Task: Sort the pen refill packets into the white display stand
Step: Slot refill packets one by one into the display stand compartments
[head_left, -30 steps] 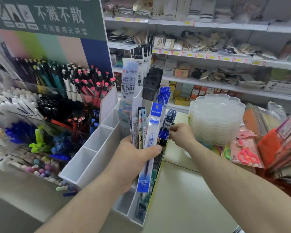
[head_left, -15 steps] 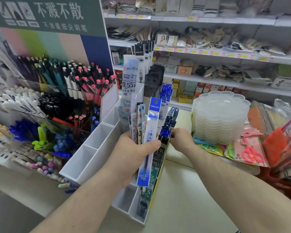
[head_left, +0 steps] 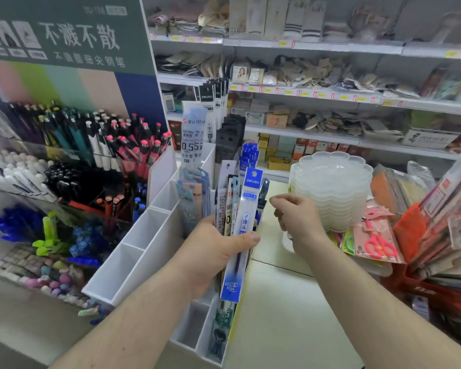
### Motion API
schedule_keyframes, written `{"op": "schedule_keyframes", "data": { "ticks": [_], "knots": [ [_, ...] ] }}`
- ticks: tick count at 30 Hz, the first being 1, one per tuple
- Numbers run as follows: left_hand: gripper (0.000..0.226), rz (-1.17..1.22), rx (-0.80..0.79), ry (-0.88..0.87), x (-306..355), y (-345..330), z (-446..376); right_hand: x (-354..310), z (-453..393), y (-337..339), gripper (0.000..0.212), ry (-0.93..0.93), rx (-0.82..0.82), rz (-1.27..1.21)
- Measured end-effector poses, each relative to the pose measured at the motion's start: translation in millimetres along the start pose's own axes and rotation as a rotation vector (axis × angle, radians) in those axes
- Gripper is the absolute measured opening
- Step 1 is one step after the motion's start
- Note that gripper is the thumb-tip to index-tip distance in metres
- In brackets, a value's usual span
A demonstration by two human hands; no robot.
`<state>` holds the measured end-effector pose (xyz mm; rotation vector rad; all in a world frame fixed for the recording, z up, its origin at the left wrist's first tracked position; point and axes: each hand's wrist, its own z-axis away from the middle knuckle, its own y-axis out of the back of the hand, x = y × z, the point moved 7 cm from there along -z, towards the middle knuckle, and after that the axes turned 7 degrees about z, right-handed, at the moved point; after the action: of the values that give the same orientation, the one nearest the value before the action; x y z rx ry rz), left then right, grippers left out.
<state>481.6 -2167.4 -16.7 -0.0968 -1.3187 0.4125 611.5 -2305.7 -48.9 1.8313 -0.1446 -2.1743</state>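
Right hand has left the stand, fingers curled empty; left hand grips packets.

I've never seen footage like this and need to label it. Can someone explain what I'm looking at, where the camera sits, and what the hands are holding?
There is no machine here: a person wears a camera on the head, looking down at their own bare hands in a stationery shop. The left hand grips a bundle of pen refill packets. The right hand hangs beside them with fingers curled, apparently holding nothing. Under the packets stands the white display stand, divided into compartments. A stack of clear trays sits on the counter to the right.
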Motion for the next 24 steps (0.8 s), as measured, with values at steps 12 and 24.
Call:
{"op": "schedule_keyframes", "data": {
  "ticks": [12,24],
  "knots": [
    [0.037,0.254,-0.116,0.157,-18,-12,-11,-41,76,5,0.017,0.004,-0.057,-0.348],
    [0.028,0.111,-0.24,0.073,-16,-18,-1,-44,110,6,0.006,0.082,-0.081,-0.136]
  ]
}}
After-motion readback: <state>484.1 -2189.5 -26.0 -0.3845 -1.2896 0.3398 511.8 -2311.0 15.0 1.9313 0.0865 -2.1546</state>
